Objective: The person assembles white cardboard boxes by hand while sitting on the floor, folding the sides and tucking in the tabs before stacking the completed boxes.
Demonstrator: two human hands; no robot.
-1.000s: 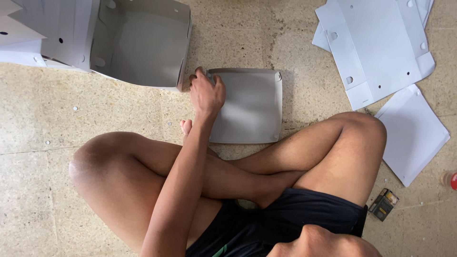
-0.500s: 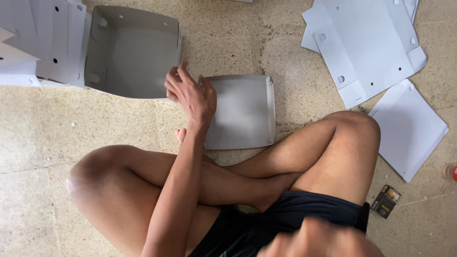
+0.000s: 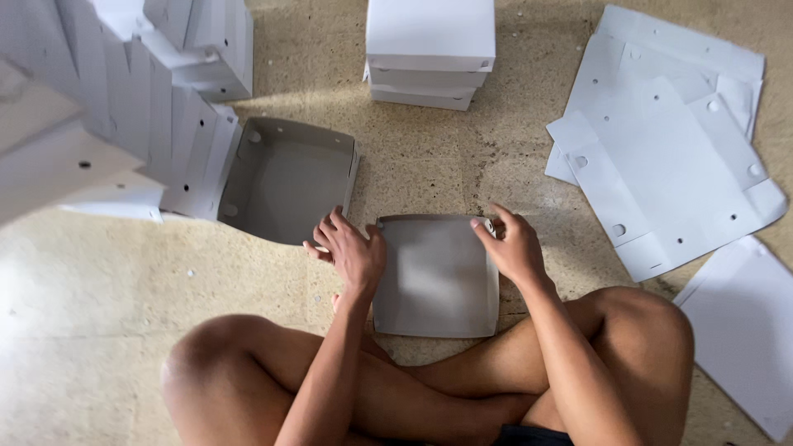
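Item: grey cardboard tray (image 3: 436, 277), partly folded, laid flat on the speckled floor (image 3: 107, 272) directly in front of crossed bare legs (image 3: 462, 388). Its near edge is touched or just overlapped by the shins; its far edge is free.

Left hand (image 3: 351, 248): placed on the tray's left rim, fingers curled over the far-left corner, thumb on the inner face. The rim is held lightly between them.

Right hand (image 3: 512, 244): set on the far-right corner, fingers bent over the rim, which is pinched there in a narrow grip.

Surroundings, left: an open grey box (image 3: 285, 177) is lying just beyond the left hand, its nearest corner close to the knuckles but apart from the tray. Against its left side a leaning stack of white folded boxes (image 3: 140, 107) is ranged, filling the upper-left corner.

Surroundings, far: a short pile of closed white boxes (image 3: 429, 49) is stood well beyond the tray, with bare floor between.

Surroundings, right: flat white punched sheets (image 3: 669, 157) are overlapped in a loose heap, near the right hand yet not touching it; a further plain sheet (image 3: 743, 330) is laid beside the right knee.

Open room: a strip of floor is left beyond the tray's far edge, and a wide bare area at lower left. Movement toward the body is blocked by the legs, and leftward by the open box.
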